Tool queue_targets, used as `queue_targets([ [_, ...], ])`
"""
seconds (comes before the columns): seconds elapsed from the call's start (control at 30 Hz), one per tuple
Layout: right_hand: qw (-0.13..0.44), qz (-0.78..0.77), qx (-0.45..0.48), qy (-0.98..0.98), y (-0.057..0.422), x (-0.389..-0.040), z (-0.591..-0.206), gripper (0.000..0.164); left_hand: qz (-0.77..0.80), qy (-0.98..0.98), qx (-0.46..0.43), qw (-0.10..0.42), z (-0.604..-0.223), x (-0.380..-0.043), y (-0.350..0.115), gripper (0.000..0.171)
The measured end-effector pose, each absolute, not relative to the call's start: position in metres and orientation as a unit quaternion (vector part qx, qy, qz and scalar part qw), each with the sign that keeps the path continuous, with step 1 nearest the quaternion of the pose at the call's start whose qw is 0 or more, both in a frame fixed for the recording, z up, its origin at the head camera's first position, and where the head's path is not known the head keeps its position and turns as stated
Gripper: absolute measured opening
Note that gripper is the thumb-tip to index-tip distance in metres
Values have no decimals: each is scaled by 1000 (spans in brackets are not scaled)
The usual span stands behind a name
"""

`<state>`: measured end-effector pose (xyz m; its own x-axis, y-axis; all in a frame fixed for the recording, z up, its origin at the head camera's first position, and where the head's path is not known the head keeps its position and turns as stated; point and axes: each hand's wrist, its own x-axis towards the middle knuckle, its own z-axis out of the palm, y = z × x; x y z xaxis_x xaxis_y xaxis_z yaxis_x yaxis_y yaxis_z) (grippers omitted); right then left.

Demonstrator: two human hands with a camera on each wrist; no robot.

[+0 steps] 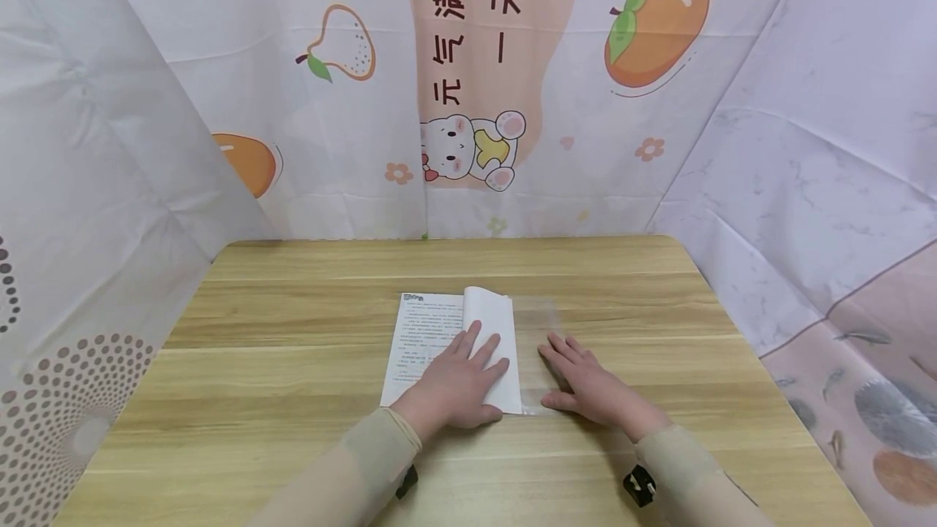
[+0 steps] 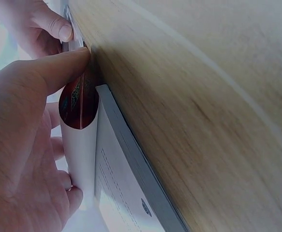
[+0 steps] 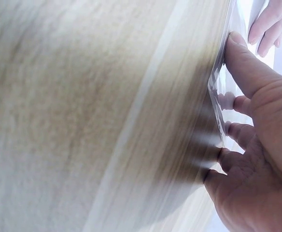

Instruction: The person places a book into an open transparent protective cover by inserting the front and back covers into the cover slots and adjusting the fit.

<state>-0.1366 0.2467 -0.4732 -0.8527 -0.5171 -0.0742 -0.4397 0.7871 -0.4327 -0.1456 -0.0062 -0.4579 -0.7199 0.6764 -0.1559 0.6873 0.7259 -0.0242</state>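
Clear film (image 1: 538, 315) beside a book (image 1: 417, 340)

About midway between the left and right edges of the desk (image 1: 293, 332), the book shows print, with a curled white flap (image 1: 486, 307) over its right part. The left grip (image 1: 461, 381) rests across that flap, fingers spread and grasping nothing, probably so the curl cannot spring up. Nearer the desk's right edge, the right grip (image 1: 586, 385) lies loosely spread, touching but not pinching the film, likely to hold it flat.
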Motion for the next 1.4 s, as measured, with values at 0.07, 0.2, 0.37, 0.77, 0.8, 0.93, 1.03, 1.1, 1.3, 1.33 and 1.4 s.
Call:
queue_targets([
  [0.07, 95, -205, -255, 940, 247, -136, -473, 74, -43, 927, 366, 69, -458, -145, -6, 73],
  [0.2, 94, -207, -255, 940, 247, -136, -472, 74, -50, 928, 364, 66, -458, -146, -5, 73],
  [0.37, 94, -206, -254, 940, 246, -136, -473, 74, -59, 928, 363, 63, -458, -146, -3, 73],
  [0.77, 89, -202, -259, 940, 247, -136, -472, 74, -68, 927, 367, 42, -459, -146, 0, 73],
  [0.8, 89, -202, -259, 940, 247, -136, -472, 74, -69, 926, 368, 41, -459, -146, 0, 73],
  [0.93, 89, -202, -259, 940, 247, -136, -472, 74, -71, 927, 368, 36, -461, -147, 2, 75],
  [1.03, 90, -202, -258, 940, 246, -136, -472, 74, -73, 927, 367, 33, -461, -146, 3, 77],
  [1.1, 89, -202, -259, 940, 246, -137, -473, 74, -74, 927, 366, 32, -461, -146, 4, 78],
  [1.3, 82, -200, -264, 940, 247, -137, -475, 74, -80, 926, 368, 23, -461, -146, 5, 78],
  [1.33, 82, -200, -265, 940, 247, -137, -475, 74, -82, 926, 368, 20, -462, -146, 5, 78],
  [1.4, 80, -201, -267, 939, 248, -136, -475, 74, -85, 925, 369, 18, -462, -146, 5, 78],
])
